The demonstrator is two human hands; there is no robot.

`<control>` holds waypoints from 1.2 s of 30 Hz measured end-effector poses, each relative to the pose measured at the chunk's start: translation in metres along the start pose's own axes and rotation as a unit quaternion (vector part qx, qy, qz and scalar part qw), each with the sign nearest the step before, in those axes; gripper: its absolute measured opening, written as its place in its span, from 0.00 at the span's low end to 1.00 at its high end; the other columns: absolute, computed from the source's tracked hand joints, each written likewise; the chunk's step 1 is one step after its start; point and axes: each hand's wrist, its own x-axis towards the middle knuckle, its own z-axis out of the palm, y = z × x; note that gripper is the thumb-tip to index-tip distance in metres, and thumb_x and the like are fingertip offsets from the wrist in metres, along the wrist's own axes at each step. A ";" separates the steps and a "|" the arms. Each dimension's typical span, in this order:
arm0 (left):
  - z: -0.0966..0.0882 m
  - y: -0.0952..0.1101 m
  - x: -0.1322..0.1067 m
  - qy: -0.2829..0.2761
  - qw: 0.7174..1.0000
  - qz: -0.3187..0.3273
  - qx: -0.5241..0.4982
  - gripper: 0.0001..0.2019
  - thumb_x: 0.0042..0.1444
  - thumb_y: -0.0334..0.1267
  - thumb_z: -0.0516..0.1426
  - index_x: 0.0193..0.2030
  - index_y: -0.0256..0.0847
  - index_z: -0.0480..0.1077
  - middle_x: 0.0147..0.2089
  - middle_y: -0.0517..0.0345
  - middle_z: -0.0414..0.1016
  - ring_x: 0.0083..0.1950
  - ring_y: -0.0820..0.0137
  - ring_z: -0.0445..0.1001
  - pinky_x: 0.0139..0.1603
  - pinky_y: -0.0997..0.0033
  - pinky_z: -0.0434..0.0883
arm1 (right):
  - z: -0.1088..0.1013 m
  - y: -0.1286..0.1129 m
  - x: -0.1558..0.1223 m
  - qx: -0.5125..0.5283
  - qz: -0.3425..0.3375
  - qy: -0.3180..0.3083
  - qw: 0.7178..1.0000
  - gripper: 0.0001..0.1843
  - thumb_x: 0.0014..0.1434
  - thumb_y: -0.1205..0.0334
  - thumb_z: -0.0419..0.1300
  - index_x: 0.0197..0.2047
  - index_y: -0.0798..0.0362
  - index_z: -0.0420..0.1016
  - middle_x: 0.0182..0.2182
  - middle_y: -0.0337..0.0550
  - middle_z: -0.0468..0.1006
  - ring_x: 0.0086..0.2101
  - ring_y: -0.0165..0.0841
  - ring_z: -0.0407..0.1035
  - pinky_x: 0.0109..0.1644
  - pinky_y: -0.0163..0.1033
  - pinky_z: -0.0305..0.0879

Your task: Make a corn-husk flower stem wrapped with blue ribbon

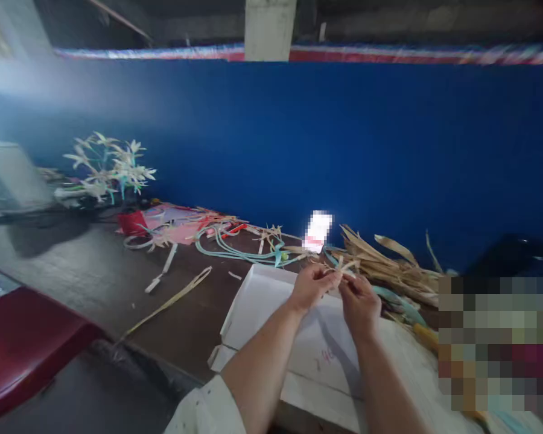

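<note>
My left hand (pixel 313 287) and my right hand (pixel 362 302) meet above a white cardboard sheet (pixel 271 307). Both are closed, fingertips pinching a small flower of pale dried-husk strips (pixel 347 266) between them. Its petals stick out above the fingers, while its lower part is hidden by them. Just behind the hands lie dried corn husks (pixel 389 265) in a heap. A coil of light green cord (pixel 235 255) rests to the left, beyond the cardboard.
A bright pixelated rectangle (pixel 317 232) stands against the blue wall (pixel 271 138). Husk flowers on stems (pixel 117 166) stand at the far left, behind a red pot-like object (pixel 132 223). A yellowish strip loop (pixel 172 298) lies on the brown table (pixel 199 325). A red seat (pixel 31 343) is front left.
</note>
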 end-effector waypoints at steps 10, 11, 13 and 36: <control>-0.001 -0.001 0.003 0.018 0.998 -0.029 -0.048 0.15 0.45 0.46 0.59 0.21 0.37 0.62 0.16 0.65 0.59 0.17 0.80 0.54 0.20 0.76 0.52 | 0.002 -0.007 -0.002 -0.001 0.024 -0.031 0.999 0.19 0.54 0.46 0.58 0.36 0.52 0.79 0.30 0.41 0.75 0.31 0.33 0.67 0.35 0.36 0.60; -0.002 -0.001 0.003 0.022 0.998 -0.034 -0.054 0.14 0.45 0.45 0.59 0.21 0.37 0.62 0.16 0.65 0.59 0.17 0.80 0.54 0.19 0.76 0.52 | 0.002 -0.008 -0.002 -0.002 0.030 -0.032 0.999 0.19 0.53 0.46 0.58 0.37 0.52 0.79 0.30 0.41 0.75 0.30 0.33 0.67 0.34 0.36 0.60; -0.002 -0.002 0.003 0.030 0.996 -0.052 -0.065 0.14 0.45 0.44 0.59 0.20 0.37 0.61 0.16 0.65 0.59 0.18 0.80 0.54 0.19 0.77 0.51 | 0.002 -0.010 -0.002 -0.003 0.035 -0.033 0.999 0.19 0.53 0.46 0.59 0.37 0.52 0.79 0.29 0.41 0.75 0.29 0.33 0.66 0.34 0.36 0.60; -0.005 -0.001 0.006 0.013 0.966 -0.164 -0.198 0.15 0.38 0.41 0.62 0.22 0.37 0.59 0.19 0.66 0.54 0.18 0.83 0.50 0.18 0.80 0.40 | 0.003 -0.005 -0.001 0.001 0.017 -0.070 0.997 0.16 0.54 0.48 0.58 0.34 0.52 0.79 0.29 0.41 0.75 0.29 0.33 0.66 0.35 0.37 0.60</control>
